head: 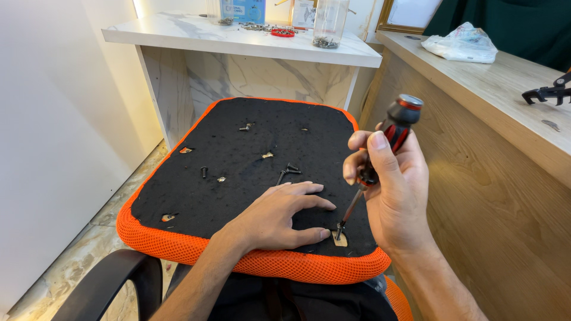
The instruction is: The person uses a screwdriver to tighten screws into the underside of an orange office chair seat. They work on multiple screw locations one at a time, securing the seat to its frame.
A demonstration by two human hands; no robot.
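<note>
The right hand (389, 190) is clamped on the screwdriver (380, 157), shaft slanting down-left from it to the screw (339, 229), which sits just beyond the thumb of the flat, spread left hand (279, 217)

seat underside (238, 148): matt black fuzzy cloth, orange mesh edge | my screwdriver (380, 154): glossy red/black plastic grip, thin bare metal shaft | loose bolts (289, 171): dark metal | counter (511, 95): smooth matt wood | shelf (196, 35): polished marble look
</note>
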